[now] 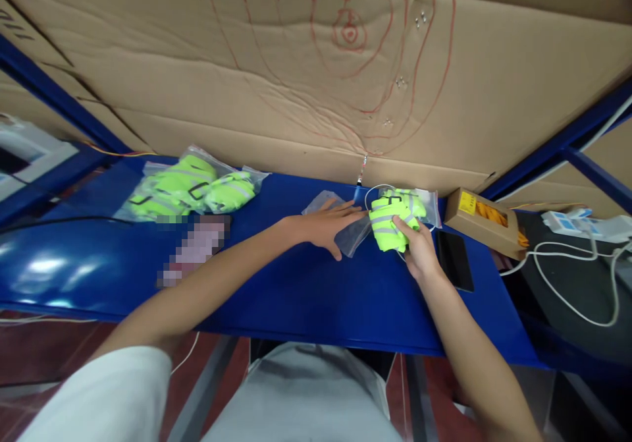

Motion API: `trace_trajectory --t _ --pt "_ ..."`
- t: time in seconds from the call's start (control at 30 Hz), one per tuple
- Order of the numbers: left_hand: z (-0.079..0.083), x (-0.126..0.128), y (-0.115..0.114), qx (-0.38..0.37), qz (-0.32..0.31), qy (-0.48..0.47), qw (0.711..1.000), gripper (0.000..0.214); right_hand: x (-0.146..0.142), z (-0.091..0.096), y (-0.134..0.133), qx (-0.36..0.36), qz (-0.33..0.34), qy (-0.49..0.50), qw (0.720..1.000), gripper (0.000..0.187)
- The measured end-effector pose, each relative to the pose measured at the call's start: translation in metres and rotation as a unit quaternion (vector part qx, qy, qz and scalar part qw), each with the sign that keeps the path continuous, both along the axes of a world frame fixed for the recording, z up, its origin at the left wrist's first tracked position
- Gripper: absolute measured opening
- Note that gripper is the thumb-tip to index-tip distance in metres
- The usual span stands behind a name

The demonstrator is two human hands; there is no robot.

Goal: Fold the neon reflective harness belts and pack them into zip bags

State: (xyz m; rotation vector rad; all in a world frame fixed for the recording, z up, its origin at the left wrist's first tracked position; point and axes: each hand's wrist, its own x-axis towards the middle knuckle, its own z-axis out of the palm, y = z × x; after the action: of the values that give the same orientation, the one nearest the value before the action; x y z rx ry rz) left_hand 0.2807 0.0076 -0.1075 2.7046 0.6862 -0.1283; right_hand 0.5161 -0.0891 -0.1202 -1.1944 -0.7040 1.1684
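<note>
My right hand [419,243] is closed around a folded neon-yellow reflective vest [388,223] with grey stripes. My left hand [336,226] lies spread over a clear plastic bag [353,238], palm down, fingers pointing toward the vest. Part of that bag is hidden beneath the hand. Just behind the held vest sits another neon-yellow bundle in a clear bag [430,206]. At the left of the blue table, several bagged neon-yellow bundles [185,182] are piled together.
On the blue table [306,297] a dark phone [455,261] lies right of my right hand. Beyond it stands an open cardboard box [481,221] with orange contents. A blurred-out pinkish object [197,248] is at left. White cables [567,251] and a cardboard wall [276,99] border the table.
</note>
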Motion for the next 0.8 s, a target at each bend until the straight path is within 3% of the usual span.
trace_trajectory --t 0.1,0.2,0.3,0.4,0.47,0.57,0.7,0.8 --pt "-0.001 0.011 -0.007 0.037 0.063 0.010 0.997 0.134 0.001 0.000 -0.001 0.007 0.007 -0.029 1.000 0.054" --pt "0.001 -0.005 -0.033 0.097 0.114 -0.029 0.988 0.129 0.001 -0.002 -0.003 0.003 0.017 -0.044 0.999 0.055" --pt "0.004 -0.050 -0.071 0.165 0.151 -0.101 0.969 0.098 -0.001 -0.003 -0.004 -0.006 0.020 -0.037 0.999 0.055" --pt "0.006 -0.111 -0.107 0.241 0.282 -0.112 0.922 0.062 -0.003 -0.005 -0.005 -0.009 0.031 -0.037 0.999 0.055" --pt "0.004 -0.152 -0.124 0.265 0.382 -0.092 0.880 0.055 -0.005 -0.006 -0.005 -0.010 0.039 -0.041 0.998 0.056" --pt "-0.006 -0.199 -0.138 0.268 0.484 -0.050 0.831 0.055 -0.008 -0.008 -0.005 -0.013 0.045 -0.045 0.998 0.058" --pt "-0.015 -0.226 -0.140 0.240 0.524 -0.028 0.817 0.048 -0.009 -0.008 -0.004 -0.025 0.043 -0.045 0.998 0.059" --pt "-0.014 -0.219 -0.140 0.235 0.527 -0.036 0.816 0.048 -0.009 -0.008 -0.003 -0.033 0.037 -0.047 0.998 0.056"
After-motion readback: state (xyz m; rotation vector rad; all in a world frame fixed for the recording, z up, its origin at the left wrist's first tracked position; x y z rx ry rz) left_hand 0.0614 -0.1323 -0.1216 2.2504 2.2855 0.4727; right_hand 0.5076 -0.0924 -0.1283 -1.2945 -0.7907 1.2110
